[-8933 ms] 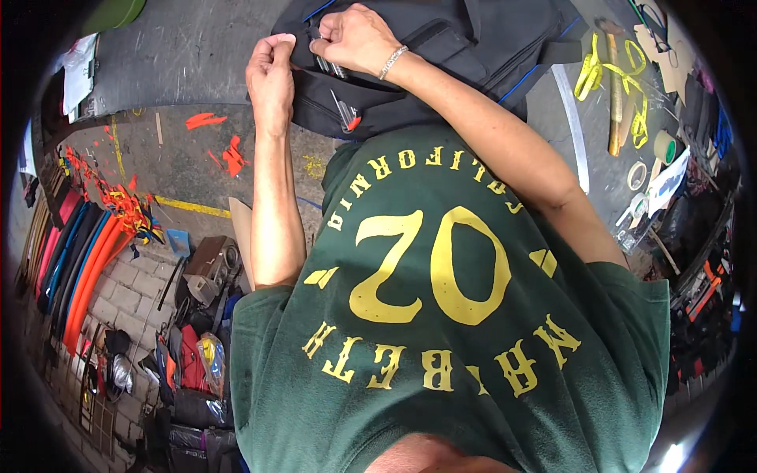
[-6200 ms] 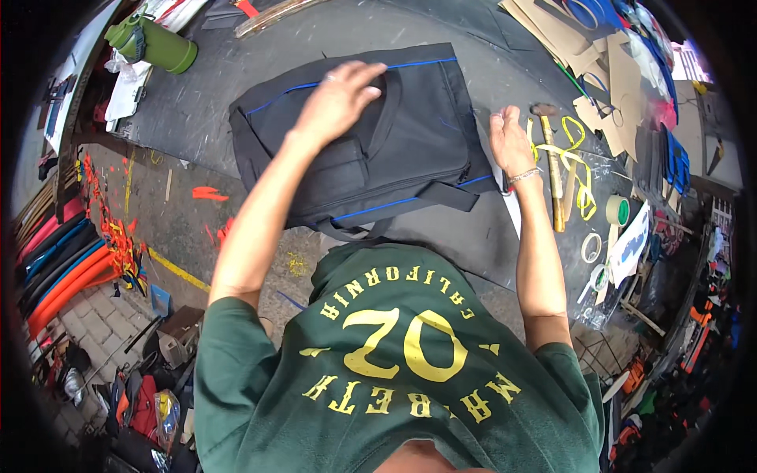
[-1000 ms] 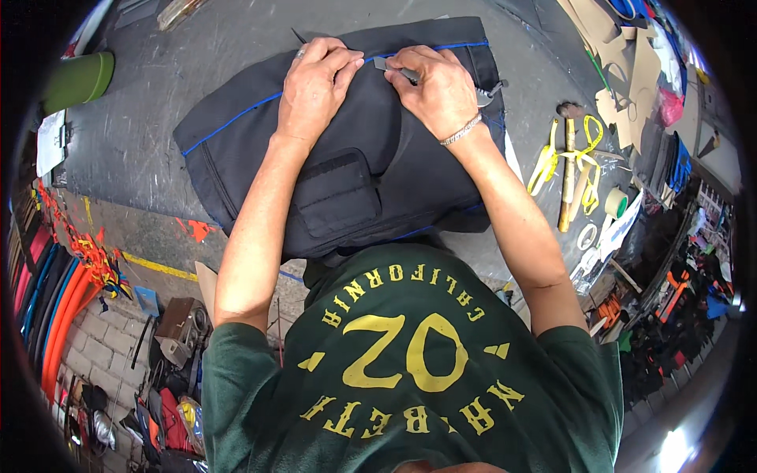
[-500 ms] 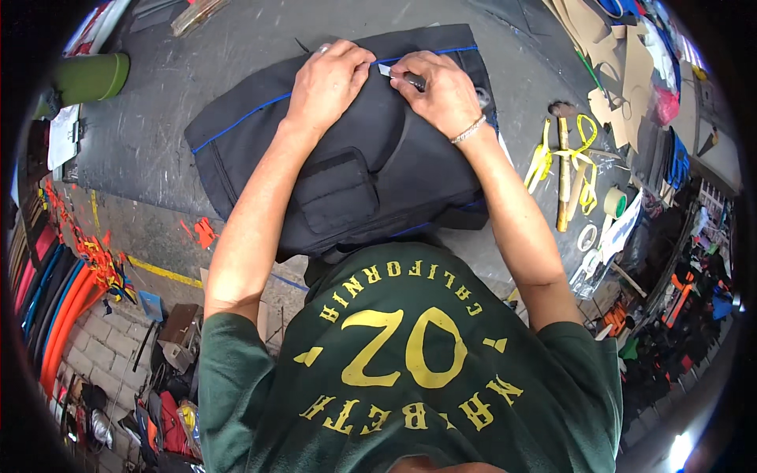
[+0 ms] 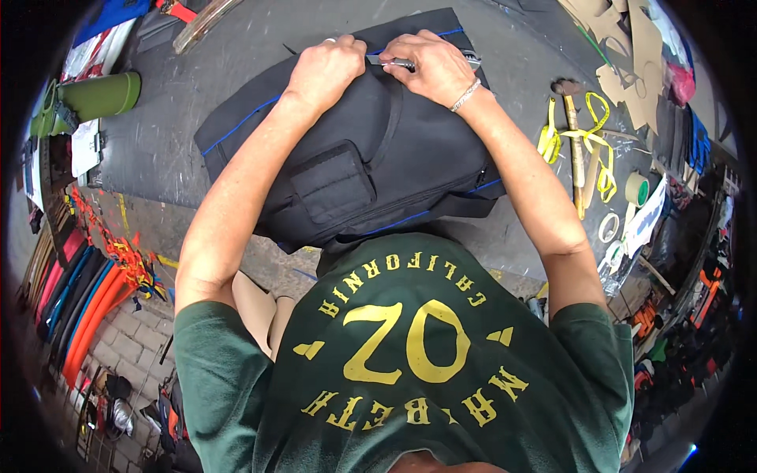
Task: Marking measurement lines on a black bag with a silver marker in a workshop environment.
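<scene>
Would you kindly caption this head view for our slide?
Left hand at blue piping on a black bag, right hand holding a small bladed tool.

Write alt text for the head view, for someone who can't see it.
A person's right hand holds a small metal-tipped tool by the blue trim of a black bag, the left hand on the bag beside it. The bag lies on a dark worktable, with a hammer to its right.

A yellow measuring tape (image 5: 550,143) lies across a hammer (image 5: 576,162).
</scene>
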{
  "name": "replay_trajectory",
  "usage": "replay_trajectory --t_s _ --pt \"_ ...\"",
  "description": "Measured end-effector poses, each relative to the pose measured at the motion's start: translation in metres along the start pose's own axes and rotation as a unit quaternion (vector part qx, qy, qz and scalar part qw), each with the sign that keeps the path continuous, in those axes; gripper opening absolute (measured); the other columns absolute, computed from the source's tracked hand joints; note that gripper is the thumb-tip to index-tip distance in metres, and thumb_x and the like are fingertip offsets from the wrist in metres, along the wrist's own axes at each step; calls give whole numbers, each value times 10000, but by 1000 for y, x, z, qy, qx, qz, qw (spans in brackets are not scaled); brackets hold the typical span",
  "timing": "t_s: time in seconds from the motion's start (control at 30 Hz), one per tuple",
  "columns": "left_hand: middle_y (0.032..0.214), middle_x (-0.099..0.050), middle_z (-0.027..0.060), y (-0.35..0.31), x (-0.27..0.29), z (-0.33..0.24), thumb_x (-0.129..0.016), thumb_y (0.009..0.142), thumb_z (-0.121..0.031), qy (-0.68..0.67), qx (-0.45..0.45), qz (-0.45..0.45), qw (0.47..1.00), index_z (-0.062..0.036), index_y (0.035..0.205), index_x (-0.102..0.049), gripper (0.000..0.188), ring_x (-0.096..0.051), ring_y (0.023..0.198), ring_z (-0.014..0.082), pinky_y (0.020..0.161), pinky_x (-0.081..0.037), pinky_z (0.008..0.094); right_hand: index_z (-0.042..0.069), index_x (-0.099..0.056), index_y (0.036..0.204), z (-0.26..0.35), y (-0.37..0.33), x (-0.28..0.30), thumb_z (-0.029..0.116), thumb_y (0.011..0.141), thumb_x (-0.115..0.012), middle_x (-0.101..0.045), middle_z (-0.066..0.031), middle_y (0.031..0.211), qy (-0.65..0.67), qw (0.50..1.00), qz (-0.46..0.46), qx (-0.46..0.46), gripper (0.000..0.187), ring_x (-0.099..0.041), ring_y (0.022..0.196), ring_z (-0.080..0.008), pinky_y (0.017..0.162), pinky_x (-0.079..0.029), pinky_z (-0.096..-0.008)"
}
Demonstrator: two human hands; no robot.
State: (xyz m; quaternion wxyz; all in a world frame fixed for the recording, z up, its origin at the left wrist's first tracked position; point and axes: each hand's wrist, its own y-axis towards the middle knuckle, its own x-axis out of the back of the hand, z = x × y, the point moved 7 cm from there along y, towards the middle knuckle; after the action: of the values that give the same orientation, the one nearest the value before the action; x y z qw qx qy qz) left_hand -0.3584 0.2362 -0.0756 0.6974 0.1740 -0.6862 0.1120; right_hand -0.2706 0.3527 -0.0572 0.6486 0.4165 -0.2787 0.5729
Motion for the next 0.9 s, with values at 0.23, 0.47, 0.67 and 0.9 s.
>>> replay_trajectory --t_s 0.23,0.47,0.67,0.9 --pt "919 -675 50 -14 5 7 -726 885 -207 -135 38 -103 985 -125 952 -686 113 -702 832 291 751 -585 401 127 -780 1020 -4 4 -4 224 878 -771 -727 21 1028 -24 999 24 -18 172 -661 961 -242 884 -554 -363" --pt "915 -672 39 -17 4 8 -738 877 -190 -148 31 -137 979 -126 948 -686 110 -701 825 281 748 -585 398 127 -775 1034 6 8 2 221 883 -766 -727 22 1029 -44 999 15 -16 178 -662 959 -238 877 -555 -367" --pt "897 -659 37 -18 4 8 -741 869 -182 -145 32 -159 976 -125 932 -676 108 -699 818 273 733 -588 393 116 -771 1012 3 16 5 195 877 -769 -743 12 1022 14 999 27 12 157 -677 951 -249 865 -556 -359" --pt "888 -647 36 -19 0 10 -745 858 -176 -127 55 -161 977 -127 927 -663 118 -693 802 264 718 -589 387 125 -770 1010 6 18 2 208 881 -768 -741 11 1019 -11 1000 28 3 153 -681 938 -244 847 -563 -365"
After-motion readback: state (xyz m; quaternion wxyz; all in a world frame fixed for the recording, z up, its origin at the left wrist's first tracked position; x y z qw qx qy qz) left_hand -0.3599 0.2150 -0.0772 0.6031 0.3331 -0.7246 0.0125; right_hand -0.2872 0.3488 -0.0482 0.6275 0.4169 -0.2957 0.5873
